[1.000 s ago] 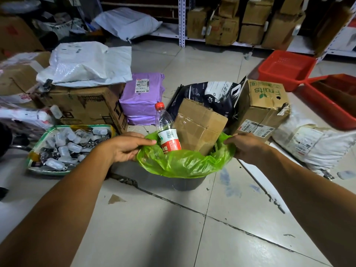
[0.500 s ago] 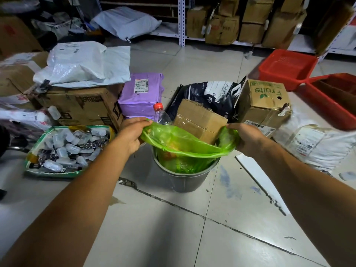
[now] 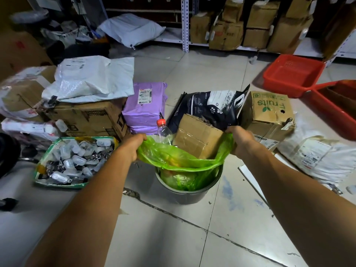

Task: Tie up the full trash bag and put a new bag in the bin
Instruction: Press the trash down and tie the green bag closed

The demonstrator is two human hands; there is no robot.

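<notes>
A translucent green trash bag (image 3: 179, 158) sits in a dark grey round bin (image 3: 185, 195) on the tiled floor. My left hand (image 3: 133, 146) grips the bag's left rim and my right hand (image 3: 240, 140) grips its right rim, both lifted above the bin's edge. Out of the bag stick a clear plastic bottle with a red cap (image 3: 163, 130) and a brown cardboard box (image 3: 198, 137). The bag's lower part shows through inside the bin.
A green tray of small plastic items (image 3: 73, 162) lies left of the bin. Behind it stand cardboard boxes (image 3: 86, 116), a purple parcel (image 3: 144, 106), a black pet-food bag (image 3: 210, 106) and a "fruits" box (image 3: 269, 110). Red baskets (image 3: 292, 74) and white sacks (image 3: 317, 157) sit right.
Both hands have pulled the green bag's rim off the bin and raised it. The bin's rim now shows, and the bottle is partly covered by the bag.
</notes>
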